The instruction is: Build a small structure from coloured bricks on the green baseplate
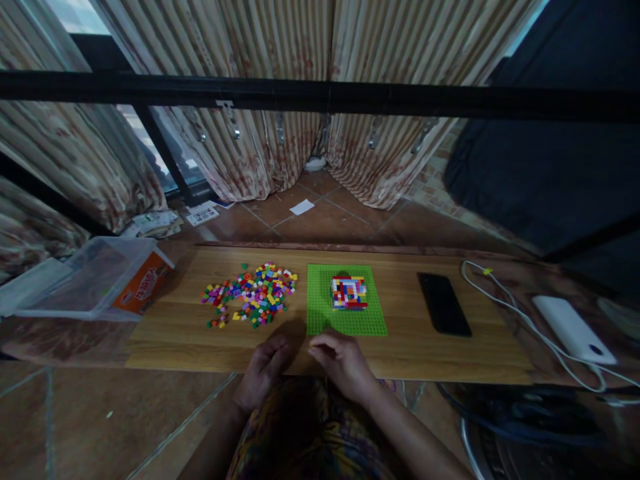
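My left hand (267, 363) is curled closed at the front edge of the wooden board, its thumb against the fingers; whatever it may hold is hidden. Beside it, my right hand (340, 360) pinches thumb and forefinger together just below the green baseplate (320, 320). A yellowish speck shows at those fingertips, too small to name. On the baseplate stands a block structure (349, 293) of mixed red, white, blue and yellow bricks. Loose small bricks (270, 293) in many colours lie spread out on the board, left of the baseplate.
A clear plastic box (100, 277) with an orange label sits at the far left. Right of the baseplate lies a black phone (444, 303); beyond it are a white power bank (575, 330) and a white cable (525, 308). A dark railing (320, 93) crosses behind.
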The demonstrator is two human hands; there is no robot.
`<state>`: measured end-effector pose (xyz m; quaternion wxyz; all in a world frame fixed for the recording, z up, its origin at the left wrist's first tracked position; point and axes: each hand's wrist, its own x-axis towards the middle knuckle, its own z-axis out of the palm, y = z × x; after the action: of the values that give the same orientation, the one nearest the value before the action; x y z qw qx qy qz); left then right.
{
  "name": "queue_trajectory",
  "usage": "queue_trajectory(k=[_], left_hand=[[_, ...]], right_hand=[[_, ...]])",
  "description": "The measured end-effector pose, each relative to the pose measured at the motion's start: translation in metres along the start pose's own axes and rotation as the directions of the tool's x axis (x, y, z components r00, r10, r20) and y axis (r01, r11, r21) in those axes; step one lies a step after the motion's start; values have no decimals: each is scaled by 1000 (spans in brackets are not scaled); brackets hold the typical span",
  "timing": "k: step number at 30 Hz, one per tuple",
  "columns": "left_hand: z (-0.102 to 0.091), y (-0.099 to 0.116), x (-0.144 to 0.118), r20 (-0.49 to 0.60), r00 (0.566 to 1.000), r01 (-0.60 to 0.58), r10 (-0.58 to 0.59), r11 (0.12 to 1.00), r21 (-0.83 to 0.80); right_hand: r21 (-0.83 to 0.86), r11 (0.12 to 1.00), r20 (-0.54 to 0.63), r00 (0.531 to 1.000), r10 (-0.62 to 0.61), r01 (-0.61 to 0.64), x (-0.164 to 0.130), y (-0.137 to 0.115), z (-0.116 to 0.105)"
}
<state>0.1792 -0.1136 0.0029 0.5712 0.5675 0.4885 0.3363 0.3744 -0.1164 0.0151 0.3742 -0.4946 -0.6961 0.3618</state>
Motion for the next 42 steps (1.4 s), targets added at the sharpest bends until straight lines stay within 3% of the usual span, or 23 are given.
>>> queue_trajectory(k=[4,8,11,17,21,24,42], left_hand=[[2,-1,-1,-48,996,-68,75,987,144],[4,-3,-1,-74,990,-97,116,970,225],[4,-3,0,-82,990,-93,117,962,257],[4,-3,-1,-81,987,-109,138,949,295],[4,-2,-1,-79,987,-107,138,943,315],[4,-1,0,-89,987,-101,137,941,323],[5,-4,-1,-90,981,-136,170,944,301]], right_hand=[[167,978,-271,948,165,-123,-5,21,-28],[260,953,-390,887,249,-154,-1,43,-44],[249,959,-409,882,233,-138,4,49,-48],[-82,990,-445,893,67,-114,12,46,-50],[-185,981,-498,866,-40,-62,19,50,-51],[-193,979,-522,852,-45,-67,24,53,-50],[-314,943,-448,893,-46,-109,29,46,-50]])
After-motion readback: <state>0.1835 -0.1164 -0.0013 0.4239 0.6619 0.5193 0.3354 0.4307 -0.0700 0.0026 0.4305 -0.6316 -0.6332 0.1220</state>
